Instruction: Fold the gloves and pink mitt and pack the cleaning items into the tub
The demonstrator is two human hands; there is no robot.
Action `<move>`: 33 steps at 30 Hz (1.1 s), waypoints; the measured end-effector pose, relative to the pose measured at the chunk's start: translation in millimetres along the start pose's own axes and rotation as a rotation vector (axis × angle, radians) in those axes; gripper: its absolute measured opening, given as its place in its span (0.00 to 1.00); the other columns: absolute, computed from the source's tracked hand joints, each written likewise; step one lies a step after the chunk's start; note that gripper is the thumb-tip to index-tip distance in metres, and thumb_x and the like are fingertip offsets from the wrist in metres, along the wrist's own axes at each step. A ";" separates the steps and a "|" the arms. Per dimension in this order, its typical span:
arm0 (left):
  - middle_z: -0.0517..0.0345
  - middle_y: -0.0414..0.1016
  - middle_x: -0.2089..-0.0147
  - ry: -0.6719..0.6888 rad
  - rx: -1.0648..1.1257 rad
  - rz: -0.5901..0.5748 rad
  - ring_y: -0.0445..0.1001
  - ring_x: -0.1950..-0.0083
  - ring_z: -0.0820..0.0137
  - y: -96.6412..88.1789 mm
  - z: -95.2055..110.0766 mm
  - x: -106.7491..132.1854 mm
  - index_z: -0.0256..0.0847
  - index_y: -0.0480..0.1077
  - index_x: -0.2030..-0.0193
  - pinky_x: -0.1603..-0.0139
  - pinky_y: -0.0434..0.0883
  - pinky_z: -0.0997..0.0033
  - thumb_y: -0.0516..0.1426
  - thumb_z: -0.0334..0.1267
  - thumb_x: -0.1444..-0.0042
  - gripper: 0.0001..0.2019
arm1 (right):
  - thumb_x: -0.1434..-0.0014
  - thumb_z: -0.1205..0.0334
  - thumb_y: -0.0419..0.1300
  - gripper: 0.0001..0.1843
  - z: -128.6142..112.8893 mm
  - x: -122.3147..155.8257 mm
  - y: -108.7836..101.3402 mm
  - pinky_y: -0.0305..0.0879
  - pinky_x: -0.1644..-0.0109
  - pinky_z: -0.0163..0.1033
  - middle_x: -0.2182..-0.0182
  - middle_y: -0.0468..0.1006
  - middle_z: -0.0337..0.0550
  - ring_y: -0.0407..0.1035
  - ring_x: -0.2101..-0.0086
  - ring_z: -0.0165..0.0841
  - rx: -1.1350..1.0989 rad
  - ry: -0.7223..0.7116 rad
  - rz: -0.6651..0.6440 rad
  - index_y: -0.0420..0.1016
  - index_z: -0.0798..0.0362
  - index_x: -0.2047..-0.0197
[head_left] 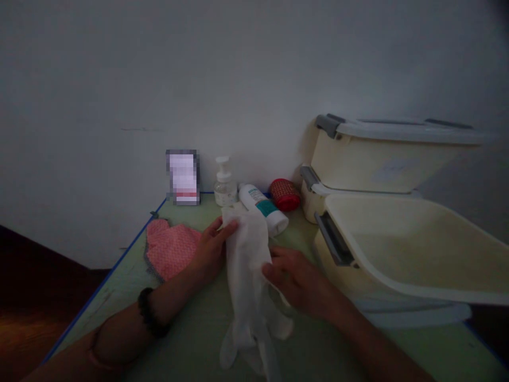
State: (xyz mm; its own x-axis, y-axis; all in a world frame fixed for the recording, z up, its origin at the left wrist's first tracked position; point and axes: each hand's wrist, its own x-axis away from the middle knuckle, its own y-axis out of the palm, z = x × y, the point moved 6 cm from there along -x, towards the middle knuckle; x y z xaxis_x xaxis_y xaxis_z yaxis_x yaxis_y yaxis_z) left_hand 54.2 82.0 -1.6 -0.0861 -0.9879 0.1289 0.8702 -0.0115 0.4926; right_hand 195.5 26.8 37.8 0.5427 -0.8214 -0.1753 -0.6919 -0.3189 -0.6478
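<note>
A white glove (247,265) hangs between my two hands above the table, cuff up and fingers drooping down. More white fingers spread to its sides at the bottom; I cannot tell whether a second glove hangs with it. My left hand (212,244) pinches the upper left edge of the cuff between thumb and fingers. On the other side, my right hand (296,276) grips the glove's right edge, thumb in front. Left of my left hand lies a pink textured cloth mitt (173,246) with a dark edge, flat on the table.
At the back stand a pixelated upright screen (183,178) and a clear pump bottle (225,188). A white bottle with a green label (264,208) lies beside a red patterned container (285,194). On the right are an open cream bin (334,281) and a stacked lidded bin (361,164).
</note>
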 end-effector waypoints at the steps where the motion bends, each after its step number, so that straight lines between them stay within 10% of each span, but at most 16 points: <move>1: 0.58 0.78 0.65 -0.017 0.014 -0.013 0.76 0.68 0.69 1.0 0.0 1.1 0.40 0.70 0.58 0.68 0.73 0.72 0.60 0.33 0.51 0.12 | 0.37 0.51 0.43 0.26 -1.0 -0.6 -2.2 0.57 0.69 0.36 0.74 0.69 0.41 0.64 0.74 0.29 0.013 -0.023 0.051 0.65 0.54 0.80; 16: 0.56 0.78 0.65 -0.157 -0.002 -0.357 0.75 0.66 0.67 15.4 -10.6 13.8 0.38 0.73 0.61 0.63 0.70 0.69 0.63 0.29 0.58 0.14 | 0.46 0.54 0.56 0.11 29.3 0.5 1.4 0.56 0.72 0.34 0.74 0.65 0.36 0.61 0.73 0.29 -0.462 0.285 0.343 0.63 0.52 0.65; 33: 0.59 0.69 0.72 0.020 -0.085 -0.472 0.67 0.70 0.72 10.2 -12.2 5.0 0.36 0.73 0.75 0.70 0.63 0.75 0.61 0.31 0.58 0.02 | 0.46 0.61 0.58 0.06 19.1 4.2 -12.1 0.61 0.63 0.35 0.69 0.67 0.37 0.64 0.68 0.29 -0.492 0.099 0.605 0.62 0.51 0.69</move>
State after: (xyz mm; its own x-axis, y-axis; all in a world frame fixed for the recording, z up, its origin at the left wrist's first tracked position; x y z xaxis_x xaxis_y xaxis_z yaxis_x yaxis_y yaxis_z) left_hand 68.6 75.1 -6.4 -0.4729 -0.8744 -0.1089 0.7749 -0.4715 0.4210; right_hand 215.2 36.2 30.7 -0.0242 -0.9502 -0.3107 -0.9976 0.0431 -0.0540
